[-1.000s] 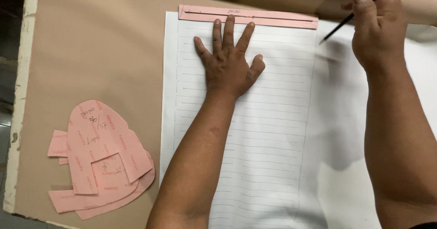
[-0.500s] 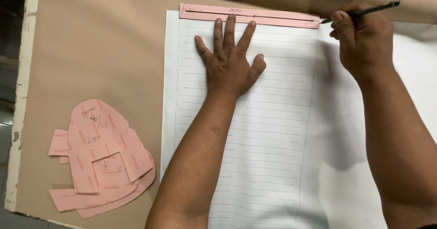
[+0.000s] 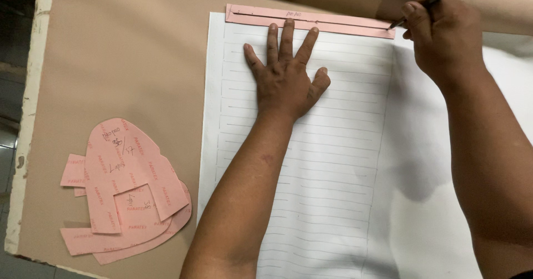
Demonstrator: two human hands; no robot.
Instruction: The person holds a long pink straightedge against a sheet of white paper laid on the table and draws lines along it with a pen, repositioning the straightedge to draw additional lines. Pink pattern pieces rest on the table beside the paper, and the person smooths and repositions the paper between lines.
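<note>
**Pencil at the end of the pink strip**

A long pink paper strip (image 3: 308, 20) lies along the top edge of a white ruled sheet (image 3: 333, 162). The right hand (image 3: 441, 34) pinches a dark pencil (image 3: 430, 2), tip at the strip's right end. The left hand (image 3: 286, 76) presses flat, fingers spread, just below the strip. Pink pattern pieces (image 3: 125, 190) with writing lie stacked well left of it on the tan table (image 3: 127, 57).

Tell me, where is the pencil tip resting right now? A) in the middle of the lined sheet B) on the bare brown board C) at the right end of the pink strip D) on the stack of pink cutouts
C: the right hand holds the pencil with its tip at the right end of the pink strip.
</note>
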